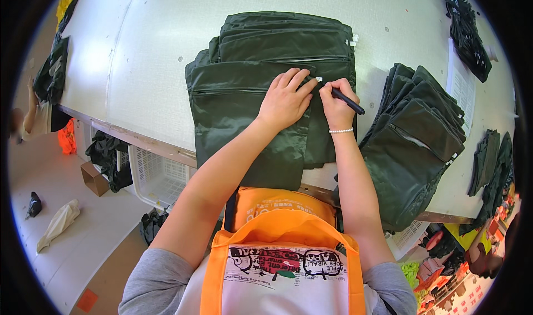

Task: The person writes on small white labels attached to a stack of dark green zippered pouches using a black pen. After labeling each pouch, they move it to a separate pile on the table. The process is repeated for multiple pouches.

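Note:
Dark green fabric pieces with zippers lie stacked in front of me, with the top piece point(244, 132) shifted nearer and to the left of the pile point(288, 40). My left hand point(286, 98) rests flat on its upper right corner, fingers stretched out. Just beyond those fingertips a small white label point(319, 79) sticks out at the edge. A black marker pen point(348, 101) is in the grip of my right hand point(337, 101), close to that label. Whether its tip touches the label is hidden by my fingers.
To the right, a fanned stack of similar green pieces point(416, 137) overhangs the front edge of the white table point(150, 37). Paper sheets point(462, 87) and a dark bundle point(466, 34) lie beyond it. White plastic crates point(158, 173) stand below the table edge. Another person's arm point(30, 107) shows far left.

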Demonstrator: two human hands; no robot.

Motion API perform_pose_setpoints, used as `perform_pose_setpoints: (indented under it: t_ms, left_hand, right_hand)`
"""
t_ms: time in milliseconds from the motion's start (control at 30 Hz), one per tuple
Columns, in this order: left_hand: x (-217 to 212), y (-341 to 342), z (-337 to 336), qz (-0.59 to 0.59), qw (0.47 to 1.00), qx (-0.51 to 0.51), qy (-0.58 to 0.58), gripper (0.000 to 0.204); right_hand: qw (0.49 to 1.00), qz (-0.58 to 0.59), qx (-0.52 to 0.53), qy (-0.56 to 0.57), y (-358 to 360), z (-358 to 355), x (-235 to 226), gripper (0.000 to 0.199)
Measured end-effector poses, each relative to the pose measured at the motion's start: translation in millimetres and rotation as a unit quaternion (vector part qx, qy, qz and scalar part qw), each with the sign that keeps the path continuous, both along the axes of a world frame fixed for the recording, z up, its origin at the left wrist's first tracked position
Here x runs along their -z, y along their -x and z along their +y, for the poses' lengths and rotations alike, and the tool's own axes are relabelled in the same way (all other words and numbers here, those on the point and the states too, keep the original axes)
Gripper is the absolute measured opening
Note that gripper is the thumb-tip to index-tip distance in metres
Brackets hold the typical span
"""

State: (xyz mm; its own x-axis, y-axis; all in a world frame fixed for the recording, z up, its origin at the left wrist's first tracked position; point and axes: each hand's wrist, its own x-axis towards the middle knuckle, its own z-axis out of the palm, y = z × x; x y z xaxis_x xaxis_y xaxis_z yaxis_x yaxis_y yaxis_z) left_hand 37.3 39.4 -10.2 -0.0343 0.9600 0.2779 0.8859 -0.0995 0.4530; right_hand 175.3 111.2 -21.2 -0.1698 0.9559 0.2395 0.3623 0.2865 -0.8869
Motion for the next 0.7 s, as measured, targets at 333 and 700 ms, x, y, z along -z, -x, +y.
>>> perform_pose_setpoints:
  t_ms: [333,700]
  left_hand:
    - [5,6,-3,-0.038,0.994,-0.09,-0.048,0.04]
    - [-6,20,0,-0.215,0.942,-0.161,-0.2,0.033]
  right_hand:
    - [0.978,-0.205,-0.018,-0.043,3,-17,-45,0.01]
    - [0.989,-0.125,-0.066,0.035,12,-84,-71,0.026]
